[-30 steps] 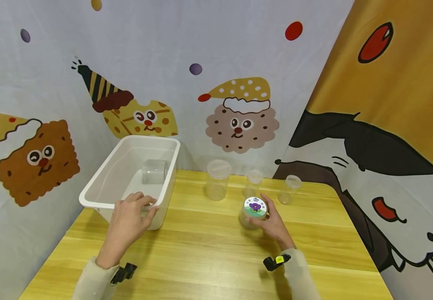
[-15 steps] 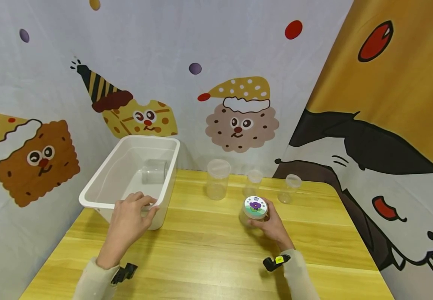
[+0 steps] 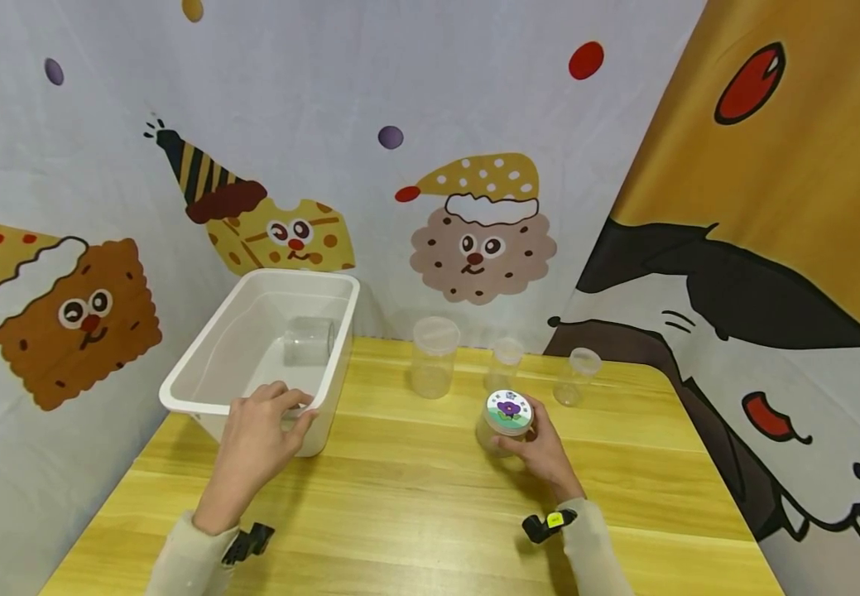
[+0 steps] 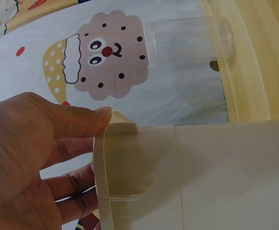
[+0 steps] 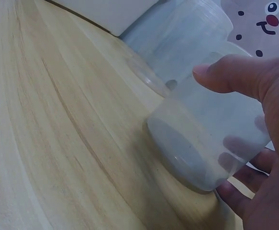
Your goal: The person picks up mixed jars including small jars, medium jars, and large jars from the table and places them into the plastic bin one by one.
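Note:
My left hand [image 3: 261,430] grips the near rim of a white plastic tub [image 3: 334,397], its thumb outside and its fingers over the edge. The left wrist view shows the thumb at the rim beside the tub's side wall [image 4: 235,167]. A clear jar [image 3: 309,341] lies on its side inside the tub. On the right, my right hand [image 3: 546,454] holds a squat clear jar [image 5: 192,139] whose lid [image 3: 509,410] bears a purple flower label. Thumb and fingers are on opposite sides of this jar, which stands upright, its base close to the tabletop.
Behind the held jar stand a large clear jar [image 3: 433,364], a small clear jar [image 3: 504,364] and another small one [image 3: 577,377]. They are on a wooden table [image 3: 415,513]. A printed cloth [image 3: 370,199] hangs along the table's back.
My right thumb and fingers have shifted slightly lower around the jar, off its lid edge. The left hand and the tub have stayed in place.

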A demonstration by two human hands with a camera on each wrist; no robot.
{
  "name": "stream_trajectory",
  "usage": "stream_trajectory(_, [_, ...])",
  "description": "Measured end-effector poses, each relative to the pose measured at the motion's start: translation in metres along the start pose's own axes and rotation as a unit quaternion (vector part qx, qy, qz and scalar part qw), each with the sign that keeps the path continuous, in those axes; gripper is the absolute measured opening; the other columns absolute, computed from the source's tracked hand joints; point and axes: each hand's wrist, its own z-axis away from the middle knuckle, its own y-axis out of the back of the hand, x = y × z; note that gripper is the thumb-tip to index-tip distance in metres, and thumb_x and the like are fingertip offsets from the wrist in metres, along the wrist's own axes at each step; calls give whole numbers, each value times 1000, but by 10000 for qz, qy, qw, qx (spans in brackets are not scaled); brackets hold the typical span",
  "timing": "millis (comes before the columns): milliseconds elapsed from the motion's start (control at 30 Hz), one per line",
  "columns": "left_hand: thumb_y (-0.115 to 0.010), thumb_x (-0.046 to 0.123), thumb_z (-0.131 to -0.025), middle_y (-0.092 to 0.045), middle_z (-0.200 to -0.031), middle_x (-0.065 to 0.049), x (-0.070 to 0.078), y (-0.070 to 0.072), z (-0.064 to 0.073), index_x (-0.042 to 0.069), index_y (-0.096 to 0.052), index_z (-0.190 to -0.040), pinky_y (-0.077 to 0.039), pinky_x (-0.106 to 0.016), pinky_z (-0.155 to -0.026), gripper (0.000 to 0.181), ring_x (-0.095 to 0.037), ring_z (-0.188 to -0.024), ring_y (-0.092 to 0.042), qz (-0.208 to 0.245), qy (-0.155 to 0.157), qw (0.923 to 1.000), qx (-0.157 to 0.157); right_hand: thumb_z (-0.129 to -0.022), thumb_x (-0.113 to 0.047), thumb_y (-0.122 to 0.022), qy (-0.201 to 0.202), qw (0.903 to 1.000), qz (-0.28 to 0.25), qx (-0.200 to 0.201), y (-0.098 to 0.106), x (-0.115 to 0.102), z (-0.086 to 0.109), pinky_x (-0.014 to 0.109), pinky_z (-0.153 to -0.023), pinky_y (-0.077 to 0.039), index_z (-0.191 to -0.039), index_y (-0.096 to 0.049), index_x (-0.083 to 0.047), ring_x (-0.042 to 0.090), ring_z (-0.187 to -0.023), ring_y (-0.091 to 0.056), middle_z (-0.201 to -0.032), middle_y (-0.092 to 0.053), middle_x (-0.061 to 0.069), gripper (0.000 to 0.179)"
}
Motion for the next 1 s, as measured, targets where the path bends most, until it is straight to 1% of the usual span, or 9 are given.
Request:
stream_trajectory(100, [-78,24,-75,-63,-76,2,0,0,0,15,-73,-86,-39,-39,-58,15,-17,-64,-55,-8,-17,10000,4,-67,-31,-84,65,9998,146,75,-1,3,0,48,-106,-32,-140,-31,-25,26,-124,-46,-136,-44,1,90])
stream_trajectory(200, [-78,24,-75,-63,-76,1,1,0,0,15,-73,-86,-39,-39,-58,15,-17,-64,-55,-27,-17,10000,-5,-67,-33,-84,127,9997,132,133,-2,3,1,47,-104,-34,-139,-33,-27,25,-121,-48,-135,-45,0,89])
stream_trajectory(400, [-79,24,-74,-64,-77,2,1,0,-1,14,-73,-85,-40,-42,-60,16,-19,-68,-58,-28,38,10000,-69,-66,-35,-85,207,9995,205,117,-2,-1,2,45,-102,-35,-138,-34,-28,24,-118,-50,-132,-47,-2,88])
stream_trajectory(567, [-79,24,-74,-65,-77,2,1,0,-1,14,-72,-85,-41,-44,-62,16,-20,-71,-60,-15,54,9999,-102,-65,-34,-85,317,9990,271,136,-3,-7,3,47,-101,-35,-138,-35,-27,25,-118,-49,-133,-47,-1,89])
stream_trajectory(700, [-79,24,-74,-65,-77,1,1,1,-2,14,-72,-84,-42,-44,-61,16,-20,-70,-60,-44,4,10000,-69,-66,-33,-85,442,9983,358,131,-4,-11,2,48,-102,-35,-139,-34,-27,25,-120,-48,-134,-46,0,90])
stream_trajectory(800, [-79,24,-74,-66,-77,2,1,2,-2,14,-72,-84,-42,-44,-61,16,-20,-71,-61,-51,18,9999,-86,-65,-36,-85,518,9977,430,122,-3,-14,2,47,-103,-35,-139,-35,-29,23,-120,-47,-134,-46,-2,89])
stream_trajectory(933, [-79,25,-74,-66,-79,2,2,3,-2,14,-72,-85,-42,-45,-62,16,-20,-73,-61,-44,84,9998,-173,-69,-29,-84,526,9975,478,8,-3,-39,10,50,-104,-34,-140,-34,-22,26,-122,-46,-135,-46,2,87])
stream_trajectory(1000, [-79,25,-75,-66,-79,1,3,3,-2,14,-72,-85,-42,-44,-62,17,-20,-73,-61,-40,91,9998,-184,-71,-23,-83,546,9974,466,-37,-4,-52,14,52,-104,-33,-141,-35,-17,29,-122,-45,-136,-46,5,85])
